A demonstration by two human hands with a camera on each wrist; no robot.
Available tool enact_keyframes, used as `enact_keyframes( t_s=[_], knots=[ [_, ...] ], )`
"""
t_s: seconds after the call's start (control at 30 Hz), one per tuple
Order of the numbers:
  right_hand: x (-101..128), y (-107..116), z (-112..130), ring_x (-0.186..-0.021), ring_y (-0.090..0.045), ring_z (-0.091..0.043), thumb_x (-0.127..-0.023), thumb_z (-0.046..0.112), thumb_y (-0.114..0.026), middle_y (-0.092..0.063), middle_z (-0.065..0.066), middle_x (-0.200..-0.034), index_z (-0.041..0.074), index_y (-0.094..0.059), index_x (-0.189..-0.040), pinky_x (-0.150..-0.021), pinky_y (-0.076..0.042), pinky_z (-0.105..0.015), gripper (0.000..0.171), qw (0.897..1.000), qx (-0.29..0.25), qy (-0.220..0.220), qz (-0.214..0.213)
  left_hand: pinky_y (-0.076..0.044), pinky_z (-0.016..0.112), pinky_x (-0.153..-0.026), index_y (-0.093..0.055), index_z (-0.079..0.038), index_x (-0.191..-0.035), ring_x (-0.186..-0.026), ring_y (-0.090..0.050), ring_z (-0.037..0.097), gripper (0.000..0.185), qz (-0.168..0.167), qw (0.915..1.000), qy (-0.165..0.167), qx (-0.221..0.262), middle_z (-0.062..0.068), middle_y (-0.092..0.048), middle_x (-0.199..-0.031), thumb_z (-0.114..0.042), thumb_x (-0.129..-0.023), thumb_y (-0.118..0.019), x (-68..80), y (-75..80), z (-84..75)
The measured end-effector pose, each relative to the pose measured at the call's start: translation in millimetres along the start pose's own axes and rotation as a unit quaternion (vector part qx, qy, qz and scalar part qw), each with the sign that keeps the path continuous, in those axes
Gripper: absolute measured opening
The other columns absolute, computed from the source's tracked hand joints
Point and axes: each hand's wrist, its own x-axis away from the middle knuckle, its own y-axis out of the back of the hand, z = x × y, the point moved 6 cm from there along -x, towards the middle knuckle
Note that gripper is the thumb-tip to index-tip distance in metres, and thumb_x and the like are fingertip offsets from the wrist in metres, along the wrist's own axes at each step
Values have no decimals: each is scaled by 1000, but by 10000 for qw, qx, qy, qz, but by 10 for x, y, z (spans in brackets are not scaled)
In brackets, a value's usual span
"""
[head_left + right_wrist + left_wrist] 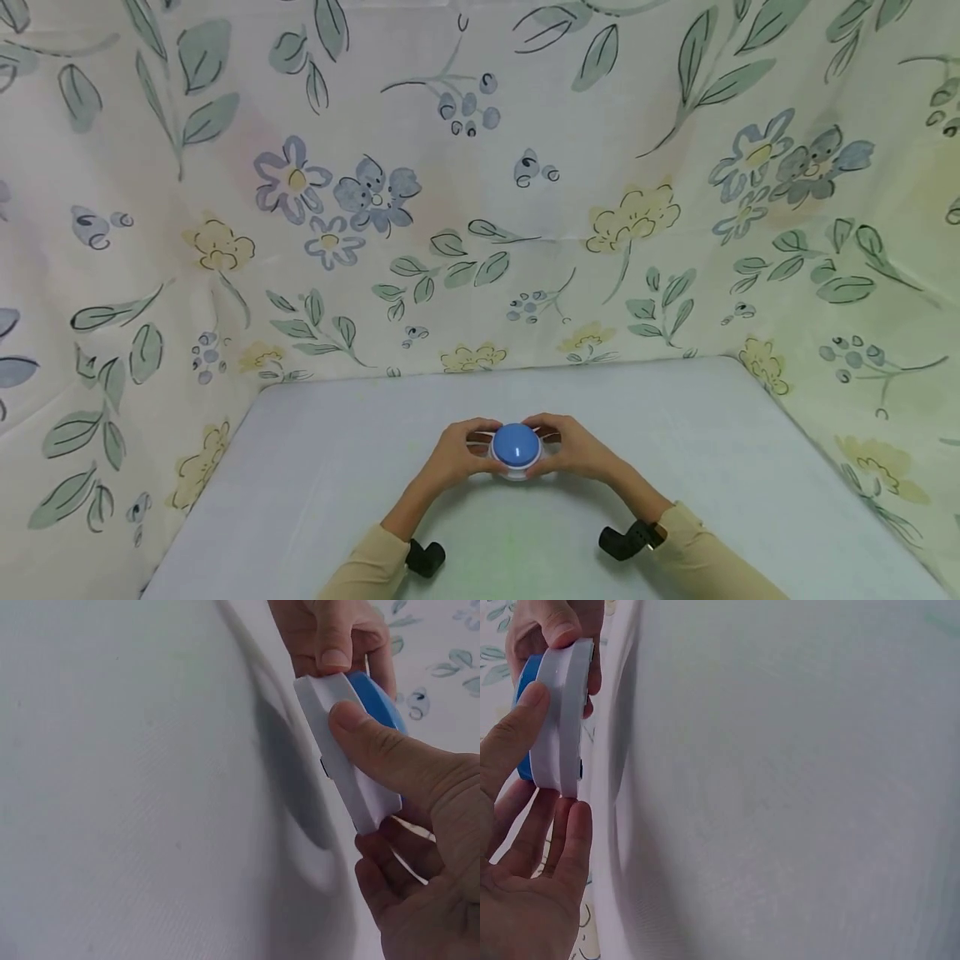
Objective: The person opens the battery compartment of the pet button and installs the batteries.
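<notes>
On all sides, the pale grey table is boxed in by a floral cloth backdrop, cream with blue and yellow flowers and green leaves. Left to right near the front edge: the left hand is curled round a round white gadget with a blue dome, which is gripped from the other side by the right hand. Pretty clearly it's held just above the tabletop, not resting on it.
</notes>
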Motion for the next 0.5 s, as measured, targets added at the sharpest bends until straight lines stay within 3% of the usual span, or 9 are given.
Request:
enact_keyframes(
  t_s=[0.5],
  knots=[
    [4,3,-209,-112,-60,-22,-77,28,-92,-65,-4,-126,4,-63,-133,-99,-49,-42,68,9980,633,-45,-61,-54,41,-92,-66,2,-127,-112,-65,33,58,129,9996,134,-208,15,-66,-124,-3,-75,-91,-54,-42,57]
  ],
)
